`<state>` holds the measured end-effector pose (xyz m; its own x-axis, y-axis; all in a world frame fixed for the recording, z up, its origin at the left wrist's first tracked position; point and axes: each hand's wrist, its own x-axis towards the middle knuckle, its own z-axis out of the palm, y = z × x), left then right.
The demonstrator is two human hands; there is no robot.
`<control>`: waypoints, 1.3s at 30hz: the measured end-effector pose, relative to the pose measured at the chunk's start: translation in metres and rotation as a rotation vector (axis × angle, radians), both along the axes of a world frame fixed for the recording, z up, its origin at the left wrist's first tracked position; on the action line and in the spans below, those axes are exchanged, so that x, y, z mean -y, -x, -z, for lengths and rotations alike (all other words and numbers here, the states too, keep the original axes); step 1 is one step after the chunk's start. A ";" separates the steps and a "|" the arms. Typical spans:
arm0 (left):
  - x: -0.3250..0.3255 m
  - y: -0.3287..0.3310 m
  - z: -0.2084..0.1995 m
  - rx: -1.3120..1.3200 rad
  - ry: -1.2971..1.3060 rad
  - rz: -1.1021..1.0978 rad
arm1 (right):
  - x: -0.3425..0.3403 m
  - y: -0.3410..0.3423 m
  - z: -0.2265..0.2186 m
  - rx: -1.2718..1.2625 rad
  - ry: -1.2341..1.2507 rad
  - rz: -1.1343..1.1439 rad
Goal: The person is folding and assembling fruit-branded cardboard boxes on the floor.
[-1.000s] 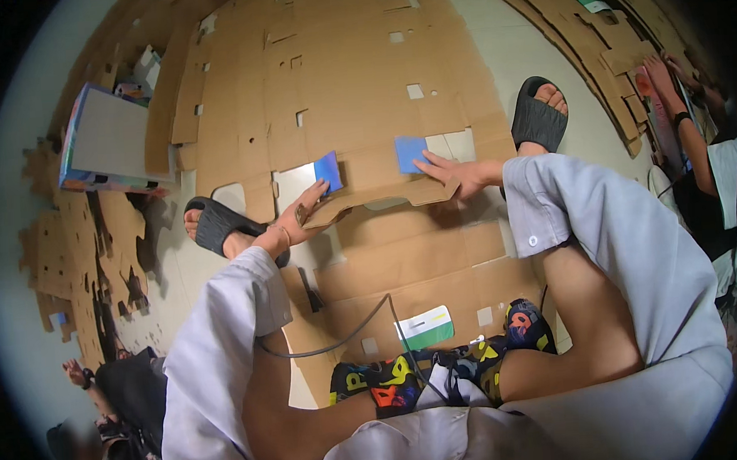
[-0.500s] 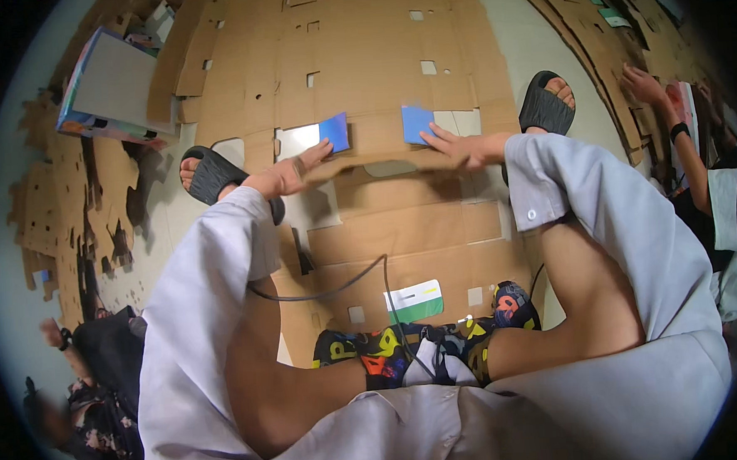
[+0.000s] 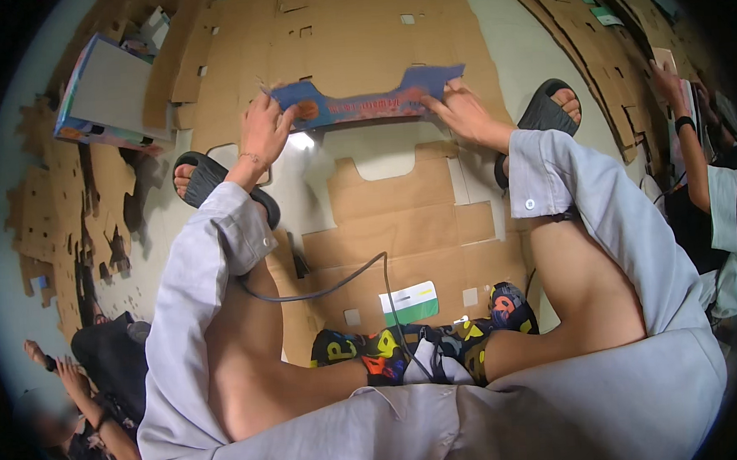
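Note:
I hold a die-cut cardboard piece with a blue printed face [image 3: 370,105] by its two ends, lifted and tilted up toward me. My left hand [image 3: 265,131] grips its left end and my right hand [image 3: 462,113] grips its right end. Below it lies a brown cardboard sheet [image 3: 401,220] with a notch cut from its top edge, flat on the floor between my feet. My feet wear black slide sandals, the left sandal [image 3: 207,176] and the right sandal [image 3: 546,112].
Flat brown cardboard sheets [image 3: 350,31] cover the floor ahead. A folded box with a blue edge [image 3: 107,98] lies at the upper left. Cardboard scraps [image 3: 51,213] sit on the left. Another person's arm [image 3: 689,138] reaches in at the right; a person sits at lower left [image 3: 85,386]. A grey cable [image 3: 330,286] crosses my lap.
The blue-faced flaps that lay flat under my fingers have come up: the cardboard piece is now raised and turned toward me, with both hands holding its ends higher.

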<state>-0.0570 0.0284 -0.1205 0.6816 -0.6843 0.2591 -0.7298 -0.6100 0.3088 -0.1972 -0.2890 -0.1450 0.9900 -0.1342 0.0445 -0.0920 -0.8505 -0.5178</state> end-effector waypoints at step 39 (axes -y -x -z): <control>0.072 -0.001 0.006 -0.323 -0.299 0.284 | 0.074 0.003 0.027 -0.070 -0.156 -0.083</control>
<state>-0.0565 -0.0433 -0.1261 0.4716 -0.8655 -0.1688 -0.7752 -0.4981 0.3885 -0.2001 -0.3627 -0.1722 0.9978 -0.0522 -0.0402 -0.0659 -0.7667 -0.6386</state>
